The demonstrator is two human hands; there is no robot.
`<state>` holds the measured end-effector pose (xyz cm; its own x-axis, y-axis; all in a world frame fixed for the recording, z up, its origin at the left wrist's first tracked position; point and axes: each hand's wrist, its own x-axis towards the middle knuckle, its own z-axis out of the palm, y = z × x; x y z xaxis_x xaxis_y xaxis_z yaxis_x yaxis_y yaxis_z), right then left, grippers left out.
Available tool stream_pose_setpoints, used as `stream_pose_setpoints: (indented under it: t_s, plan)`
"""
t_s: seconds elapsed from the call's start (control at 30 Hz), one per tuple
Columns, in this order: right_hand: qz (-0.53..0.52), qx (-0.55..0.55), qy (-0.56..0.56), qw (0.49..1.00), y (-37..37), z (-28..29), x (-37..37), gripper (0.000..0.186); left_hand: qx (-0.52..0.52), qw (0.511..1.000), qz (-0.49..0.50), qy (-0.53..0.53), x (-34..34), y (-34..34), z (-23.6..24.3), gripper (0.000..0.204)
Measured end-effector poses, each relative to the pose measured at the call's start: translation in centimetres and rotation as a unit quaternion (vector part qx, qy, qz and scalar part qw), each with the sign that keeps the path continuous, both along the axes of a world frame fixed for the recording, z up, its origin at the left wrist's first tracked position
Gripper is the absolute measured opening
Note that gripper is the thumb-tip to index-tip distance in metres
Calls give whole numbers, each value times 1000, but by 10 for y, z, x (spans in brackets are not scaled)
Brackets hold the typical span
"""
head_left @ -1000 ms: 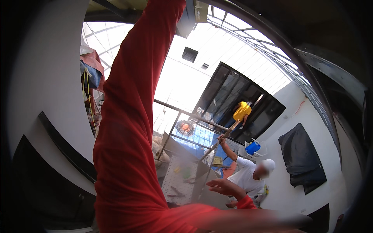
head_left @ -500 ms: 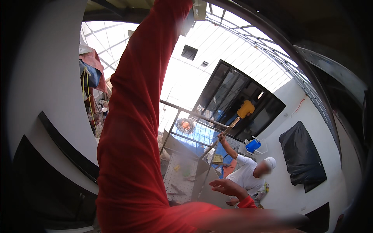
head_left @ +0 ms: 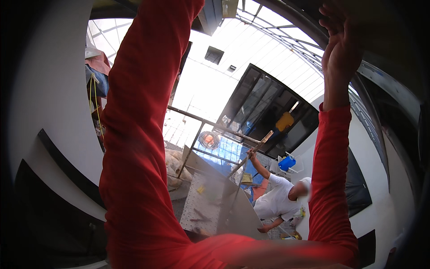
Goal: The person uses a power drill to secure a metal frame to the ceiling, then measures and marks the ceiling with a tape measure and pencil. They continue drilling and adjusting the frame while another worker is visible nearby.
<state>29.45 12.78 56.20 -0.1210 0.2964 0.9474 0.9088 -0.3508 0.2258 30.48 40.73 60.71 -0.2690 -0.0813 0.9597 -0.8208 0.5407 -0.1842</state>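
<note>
The right hand [head_left: 340, 58] is raised and wide, its fingers spread, in front of the curved dark pipe [head_left: 295, 18] overhead; whether they touch, I cannot tell. The left arm [head_left: 139, 112], in red, runs past the top edge beside a grey beam [head_left: 210, 17], so the left hand is out of view and its grip cannot be told. Below, a co-worker [head_left: 277, 195] in white grips a pole [head_left: 266, 137] at the metal frame [head_left: 215, 125], near the perforated platform [head_left: 197, 204]

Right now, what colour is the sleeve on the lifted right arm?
The right sleeve is red; it shows in the head view.
</note>
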Motion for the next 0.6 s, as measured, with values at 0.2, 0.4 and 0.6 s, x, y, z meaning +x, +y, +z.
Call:
stream_pose_setpoints:
  t_s: [0.2,0.4,0.6]
  plan:
    - [161,105,151,970,105,87,69,38,3,1000,-5,21,11,-3,-13,105]
    - [414,48,363,833,112,104,103,35,4,999,-11,34,22,-2,-13,101]
    - [473,25,366,801,122,100,104,40,5,999,-11,40,25,0,-15,97]
